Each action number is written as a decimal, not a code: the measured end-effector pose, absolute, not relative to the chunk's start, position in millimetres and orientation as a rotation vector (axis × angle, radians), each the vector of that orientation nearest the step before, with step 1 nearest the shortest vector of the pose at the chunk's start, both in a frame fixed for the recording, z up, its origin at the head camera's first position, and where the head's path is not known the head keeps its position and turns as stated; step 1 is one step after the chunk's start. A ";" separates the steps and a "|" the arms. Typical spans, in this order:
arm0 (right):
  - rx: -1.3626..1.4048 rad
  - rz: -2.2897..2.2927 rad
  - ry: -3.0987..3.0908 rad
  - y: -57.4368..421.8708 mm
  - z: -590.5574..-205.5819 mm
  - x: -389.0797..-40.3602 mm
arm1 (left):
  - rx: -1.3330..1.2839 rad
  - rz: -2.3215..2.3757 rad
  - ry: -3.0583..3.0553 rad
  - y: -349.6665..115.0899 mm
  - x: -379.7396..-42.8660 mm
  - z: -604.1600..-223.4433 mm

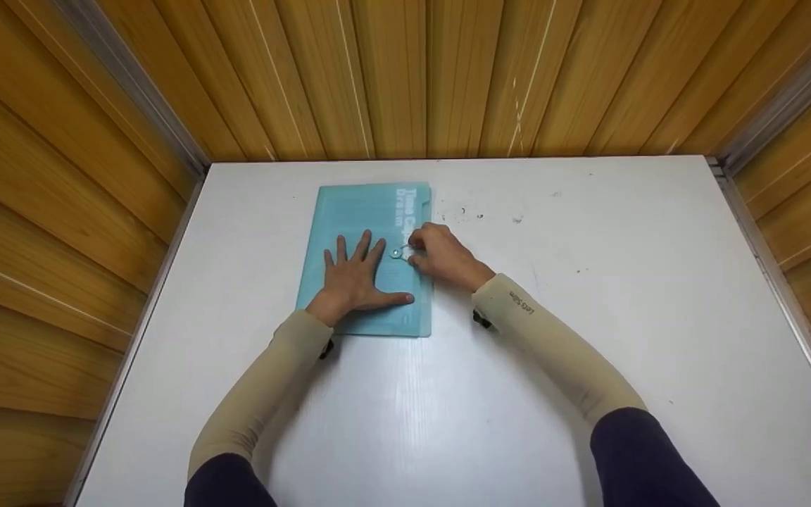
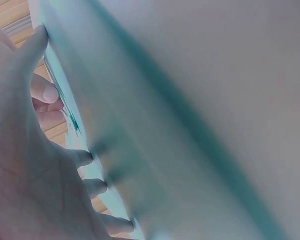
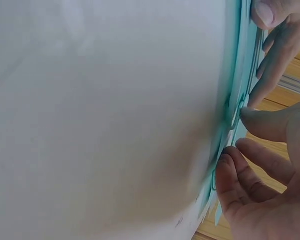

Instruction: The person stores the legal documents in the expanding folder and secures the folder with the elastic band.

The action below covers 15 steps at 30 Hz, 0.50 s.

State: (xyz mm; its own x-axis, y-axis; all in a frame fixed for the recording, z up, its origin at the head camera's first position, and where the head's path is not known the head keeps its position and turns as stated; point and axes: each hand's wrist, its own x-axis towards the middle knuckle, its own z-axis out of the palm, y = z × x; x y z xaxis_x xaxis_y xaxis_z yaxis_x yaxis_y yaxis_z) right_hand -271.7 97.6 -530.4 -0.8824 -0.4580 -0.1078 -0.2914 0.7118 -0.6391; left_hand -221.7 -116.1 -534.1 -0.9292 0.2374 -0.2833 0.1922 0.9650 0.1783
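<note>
A teal plastic document folder (image 1: 356, 204) with white lettering lies on the white table. My left hand (image 1: 355, 282) rests on its cover, fingers spread and thumb pointing right. Right of those fingers sits a small round button (image 1: 395, 253), with a thin elastic cord (image 1: 405, 246) running from it to my right hand (image 1: 442, 255). At the folder's right edge, the right thumb and curled fingers hold the cord. In the right wrist view, teal cord loops (image 3: 237, 116) show by the thumb and fingertips. The left wrist view shows the left hand (image 2: 20, 130) on the cover, palm down.
The white tabletop (image 1: 624, 282) has small dark marks right of the folder. Wood-panelled walls (image 1: 391, 77) stand at the back and both sides, with grey metal strips (image 1: 145, 84) at the corners.
</note>
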 end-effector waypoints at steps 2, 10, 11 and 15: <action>-0.606 -0.943 2.650 100.2 -528.5 -270.5 | 0.326 0.219 2.815 -116.9 -221.3 -534.1; -0.634 -1.018 2.623 109.5 -522.0 -269.6 | 0.327 0.250 2.812 -118.3 -223.6 -527.6; -0.634 -1.018 2.621 110.8 -521.1 -270.0 | 0.326 0.255 2.809 -118.4 -224.2 -526.2; -0.649 -1.009 2.626 115.2 -516.1 -271.2 | 0.333 0.271 2.811 -119.9 -226.9 -519.9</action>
State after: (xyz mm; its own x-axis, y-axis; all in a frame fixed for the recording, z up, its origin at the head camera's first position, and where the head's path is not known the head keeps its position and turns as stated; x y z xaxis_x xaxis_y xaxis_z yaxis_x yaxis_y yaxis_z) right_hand -271.2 115.2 -516.1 -0.8683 -0.4904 -0.0740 -0.3146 0.6599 -0.6823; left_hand -226.9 -119.9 -519.9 -0.9291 0.2546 -0.2684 0.1985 0.9553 0.2189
